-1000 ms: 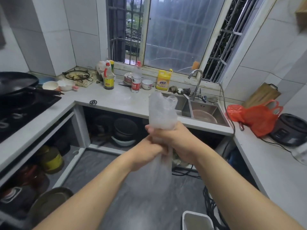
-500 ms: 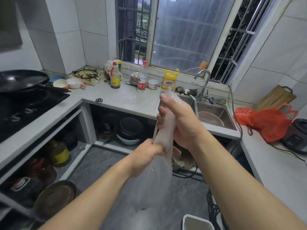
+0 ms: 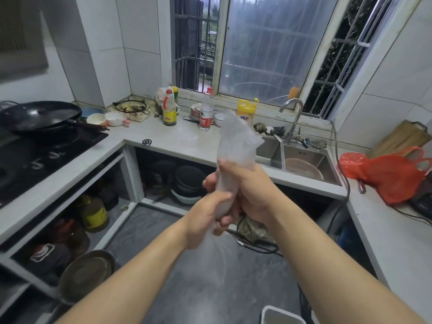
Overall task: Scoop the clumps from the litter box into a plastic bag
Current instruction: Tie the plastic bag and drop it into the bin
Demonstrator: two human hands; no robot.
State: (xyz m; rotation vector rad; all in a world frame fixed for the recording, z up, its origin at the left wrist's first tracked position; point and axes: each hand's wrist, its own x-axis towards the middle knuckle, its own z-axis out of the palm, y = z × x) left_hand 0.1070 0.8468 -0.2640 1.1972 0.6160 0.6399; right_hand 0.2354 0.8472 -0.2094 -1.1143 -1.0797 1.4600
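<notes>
Fingers of your left hand [image 3: 205,216] and right hand [image 3: 250,190] clench the bunched plastic bag [image 3: 236,141] at frame centre; wring harder and its thin film may tear, leaking clumps.

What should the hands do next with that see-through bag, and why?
Probably rub and pull the top of the clear plastic bag apart to open its mouth. Both the left hand and the right hand grip it bunched up in mid-air, so nothing could go in yet. The white box on the floor waits below.
</notes>
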